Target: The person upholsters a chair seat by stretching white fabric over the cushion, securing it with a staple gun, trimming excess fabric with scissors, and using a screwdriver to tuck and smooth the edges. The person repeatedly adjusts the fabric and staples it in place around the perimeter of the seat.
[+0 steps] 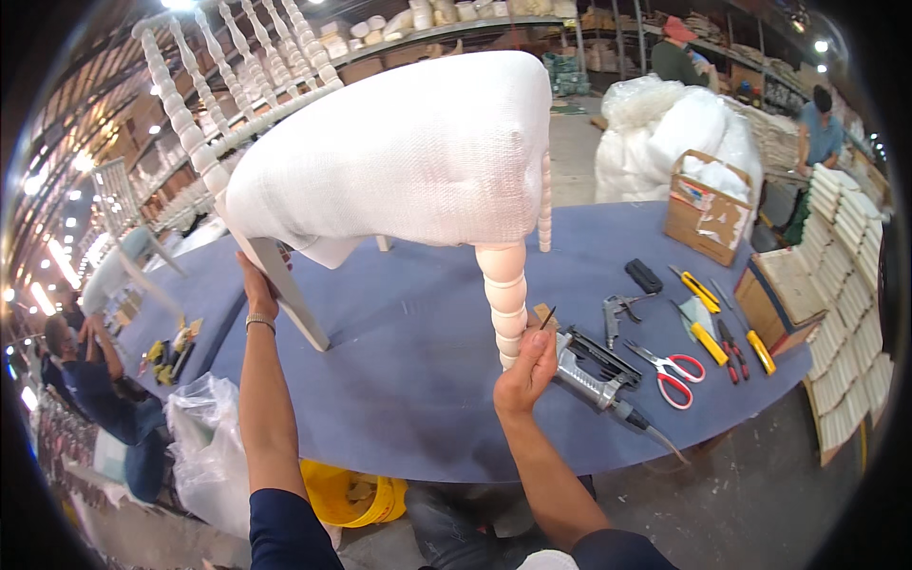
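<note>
A chair with a padded seat wrapped in white mesh cloth stands tilted on the blue-covered table. Its back has turned, beaded spindles. My left hand is against the plain rear leg on the left, its fingers partly hidden behind the wood. Lower right, my right hand closes around the foot of the beaded front leg. A thin, dark pointed thing sticks up by that thumb; whether the hand grips it I cannot tell. Beside this hand lies a metal staple gun with a hose.
On the table's right lie red-handled scissors, an air blow gun, pliers and several yellow-handled tools. A cardboard box stands behind. Below the edge is a yellow bucket. A co-worker works at left.
</note>
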A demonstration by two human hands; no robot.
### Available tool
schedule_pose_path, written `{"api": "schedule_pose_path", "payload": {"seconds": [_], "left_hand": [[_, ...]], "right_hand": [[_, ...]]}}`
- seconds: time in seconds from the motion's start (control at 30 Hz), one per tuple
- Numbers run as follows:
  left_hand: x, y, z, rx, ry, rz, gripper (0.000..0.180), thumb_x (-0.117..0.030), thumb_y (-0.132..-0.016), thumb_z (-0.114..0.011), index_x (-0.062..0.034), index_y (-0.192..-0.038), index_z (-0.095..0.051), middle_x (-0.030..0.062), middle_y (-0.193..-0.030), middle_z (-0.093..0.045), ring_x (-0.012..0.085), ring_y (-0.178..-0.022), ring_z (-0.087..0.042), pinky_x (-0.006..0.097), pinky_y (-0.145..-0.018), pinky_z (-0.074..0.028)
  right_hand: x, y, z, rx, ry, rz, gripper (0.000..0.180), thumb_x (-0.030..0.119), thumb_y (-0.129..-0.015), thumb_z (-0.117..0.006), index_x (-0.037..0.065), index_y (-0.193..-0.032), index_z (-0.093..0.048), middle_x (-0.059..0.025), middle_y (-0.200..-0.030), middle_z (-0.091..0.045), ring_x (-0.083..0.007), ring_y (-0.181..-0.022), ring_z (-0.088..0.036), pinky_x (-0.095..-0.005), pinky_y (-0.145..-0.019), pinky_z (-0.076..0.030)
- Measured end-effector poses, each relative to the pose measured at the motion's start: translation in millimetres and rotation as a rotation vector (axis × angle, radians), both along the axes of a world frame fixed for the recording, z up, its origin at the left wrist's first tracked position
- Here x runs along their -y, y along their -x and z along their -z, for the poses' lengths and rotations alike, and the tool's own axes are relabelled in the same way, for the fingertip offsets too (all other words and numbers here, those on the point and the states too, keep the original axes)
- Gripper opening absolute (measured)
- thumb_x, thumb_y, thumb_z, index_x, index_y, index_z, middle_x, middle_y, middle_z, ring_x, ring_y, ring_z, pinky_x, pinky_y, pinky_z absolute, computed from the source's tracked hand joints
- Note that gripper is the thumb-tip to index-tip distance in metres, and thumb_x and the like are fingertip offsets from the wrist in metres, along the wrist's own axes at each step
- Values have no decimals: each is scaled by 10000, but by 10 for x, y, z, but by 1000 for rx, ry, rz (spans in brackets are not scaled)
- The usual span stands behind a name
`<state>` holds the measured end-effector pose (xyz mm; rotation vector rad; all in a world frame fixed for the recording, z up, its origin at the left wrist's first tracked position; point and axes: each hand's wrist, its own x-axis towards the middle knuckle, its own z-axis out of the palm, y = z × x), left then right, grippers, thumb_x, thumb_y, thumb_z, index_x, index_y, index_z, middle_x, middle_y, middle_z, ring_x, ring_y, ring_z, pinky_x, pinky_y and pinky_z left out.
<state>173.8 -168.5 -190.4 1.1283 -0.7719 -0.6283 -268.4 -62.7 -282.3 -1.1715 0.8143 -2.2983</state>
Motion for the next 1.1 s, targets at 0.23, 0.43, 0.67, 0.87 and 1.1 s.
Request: {"api": "schedule_pose_path", "payload": {"seconds": [0.23,0.43,0.67,0.87,1.1], "left_hand": [[-584,34,182,123,43,-113,798,-696,-1047,-226,-51,-1278,-637,107,-1083,-725,197,-950,-653,324,-874,-507],[-1751,-244,141,226,33,-199,706,-627,-1066,-332,-32,-1306,-626,114,-1161,-708,210,-1039,-643,352,-932,-491],[-2254,1327,-993,1180,468,-795,489,-197,-1016,-618,25,-1442,-529,193,-1468,-552,301,-1356,-524,410,-1132,-393],[-1532,3370,-2155,1963,400,-54,954,-471,-741,-875,-97,-1519,-466,171,-1559,-465,359,-1423,-462,481,-1174,-373],[-1147,3774,-2475,2330,325,349,1106,-480,-565,-958,-205,-1519,-469,138,-1603,-405,350,-1456,-419,477,-1188,-365]], "right_hand": [[21,121,1,44,-23,60,372,287,-1125,-376,54,-836,-394,-14,-772,-423,-117,-751,-366,-296,-704,-361],[116,156,-34,-14,-85,-82,389,244,-1121,-375,31,-811,-479,5,-740,-460,-88,-724,-397,-279,-649,-349],[-447,126,-637,211,153,-112,258,198,-1107,-457,29,-922,-519,13,-787,-512,-82,-669,-465,-266,-619,-405],[-272,-320,-995,561,127,-716,324,286,-1124,-421,58,-918,-524,31,-633,-415,-26,-497,-333,-212,-413,-248],[-312,-418,-1178,543,167,-669,365,302,-1125,-420,77,-847,-492,39,-640,-417,-31,-487,-349,-211,-411,-260]]}}
